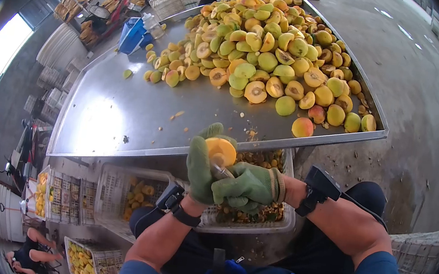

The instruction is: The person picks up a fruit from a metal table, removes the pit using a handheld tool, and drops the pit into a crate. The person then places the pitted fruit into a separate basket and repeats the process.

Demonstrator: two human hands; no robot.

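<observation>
My left hand [200,168], in a green knit glove, is closed around a yellow peach half [222,149], its orange flesh turned up toward me. My right hand [249,187], gloved the same way, grips a small hand tool [220,172] with a shiny shaft; its tip meets the lower side of the fruit and its exact kind is hidden by the fingers. Both hands are together just off the near edge of the metal table [137,140]. Under them is a plastic crate [287,222] holding pits and scraps.
A large heap of halved peaches [266,44] covers the table's far right. A blue container [132,36] and a clear bottle [152,26] stand at its left edge. Another crate [107,200] with peach pieces sits at my left, more crates beyond, and a seated person [35,251] farther off.
</observation>
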